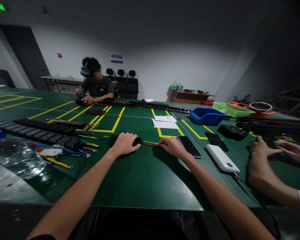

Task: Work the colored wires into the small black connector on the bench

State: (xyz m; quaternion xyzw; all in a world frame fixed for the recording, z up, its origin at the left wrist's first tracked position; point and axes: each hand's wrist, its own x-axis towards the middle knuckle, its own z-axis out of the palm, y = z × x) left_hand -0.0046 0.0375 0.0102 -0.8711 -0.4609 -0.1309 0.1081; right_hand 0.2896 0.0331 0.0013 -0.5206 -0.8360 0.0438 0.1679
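My left hand point(124, 144) lies over a black rectangular block point(137, 142), its fingers curled round the top and front side. Blue, yellow and red wires point(150, 143) run out of the block's right end. The far ends of those wires are pinched between the thumb and fingers of my right hand point(173, 146), and the fingertips hide the tips. A short yellow-green wire point(105, 136) sticks out to the block's left. Just right of my right hand lies a phone point(190, 146).
Rows of black blocks point(40, 131) with wires and a plastic bottle point(17, 156) lie left. Right are a white power bank point(222, 158), a black phone point(217, 141), a blue bin point(207, 116) and a co-worker's hands point(263, 148). Papers point(165, 122) lie ahead; another person point(97, 83) sits across.
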